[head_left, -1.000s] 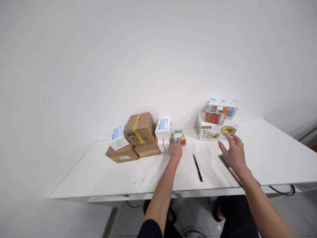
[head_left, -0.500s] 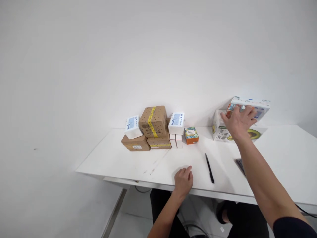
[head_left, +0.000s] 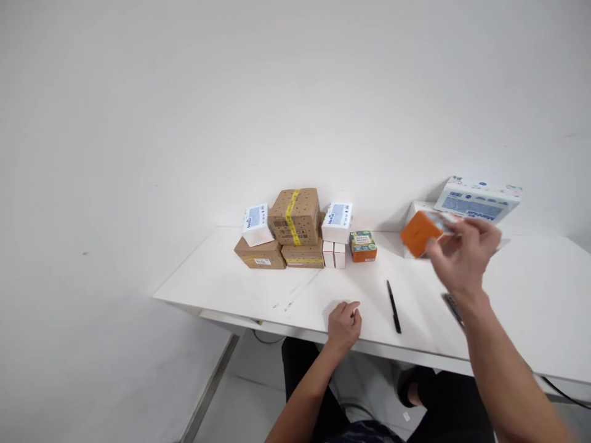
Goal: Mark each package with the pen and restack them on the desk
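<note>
My right hand (head_left: 466, 255) is closed on a small orange box (head_left: 421, 234), lifted and tilted in front of the stack at the right. Behind it, a large white and blue box (head_left: 478, 200) leans back on top of a white box (head_left: 412, 215), which the held box and my hand mostly cover. My left hand (head_left: 344, 323) rests loosely curled on the table near the front edge, with nothing seen in it. Beyond it stands an orange and green box (head_left: 364, 247), beside two slim white boxes (head_left: 333, 255).
Brown cartons (head_left: 295, 218) with yellow tape are piled at the back, with a white and blue pack (head_left: 257, 225) on the left and another pack (head_left: 337, 223) on the right. A black pen (head_left: 394, 307) and a dark flat object (head_left: 454, 309) lie on the white table (head_left: 207, 283).
My right hand has taken hold of the small orange box and drawn it away from the stack, towards me. My left hand stays on the table. The view has shifted slightly.
</note>
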Tool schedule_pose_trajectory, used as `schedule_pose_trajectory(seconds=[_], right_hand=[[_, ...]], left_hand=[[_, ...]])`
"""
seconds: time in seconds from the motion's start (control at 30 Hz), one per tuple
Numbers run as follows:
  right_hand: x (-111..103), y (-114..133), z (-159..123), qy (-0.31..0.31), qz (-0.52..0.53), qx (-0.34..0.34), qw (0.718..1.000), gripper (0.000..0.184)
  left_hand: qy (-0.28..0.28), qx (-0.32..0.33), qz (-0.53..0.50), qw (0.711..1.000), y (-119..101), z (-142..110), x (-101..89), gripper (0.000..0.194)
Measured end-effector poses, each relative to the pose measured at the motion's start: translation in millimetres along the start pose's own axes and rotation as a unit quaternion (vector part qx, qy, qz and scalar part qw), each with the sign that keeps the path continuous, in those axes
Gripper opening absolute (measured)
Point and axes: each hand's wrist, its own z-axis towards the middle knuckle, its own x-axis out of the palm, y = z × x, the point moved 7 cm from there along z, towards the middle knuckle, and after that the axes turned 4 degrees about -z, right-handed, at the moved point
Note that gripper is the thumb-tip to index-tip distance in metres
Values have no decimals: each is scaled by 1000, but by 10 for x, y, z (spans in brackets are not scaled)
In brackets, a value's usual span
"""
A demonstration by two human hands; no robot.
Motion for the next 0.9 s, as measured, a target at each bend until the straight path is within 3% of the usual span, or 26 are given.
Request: schedule_pose_trajectory(seconds=[0.13,0.23,0.3,0.37,0.5,0.57,0.63,0.7,0.9], right_hand=[[33,428,-874,126,144,-45,980,33],[204,614,-1503,196,210,-86,954,45],[306,691,-1787,239,239,-117,934,50],[360,717,-1933,269,252,-136,920,51],[424,601,-1895,297,253,-141,910,40],[561,409,-1761,304,208,-97,925,32],[817,123,-1617,331,95,-11,939,34],[1149,-112,-1539,401,-18,44,915,38],[1907,-243,-1376,479,-51,84,873,34]], left_hand=[[-38,-60,-110,991,165,6,-135,43],[-70,-118,-289,948,313,-34,-190,65],[-95,-141,-353,920,378,-74,-207,62],[-109,-145,-364,914,399,-104,-213,53],[-121,-117,-351,921,358,-114,-222,35],[-138,-110,-348,921,345,-112,-241,30],[-148,-109,-343,921,338,-110,-253,27],[-148,-105,-332,926,330,-109,-255,26],[-141,-97,-298,939,322,-120,-255,29]])
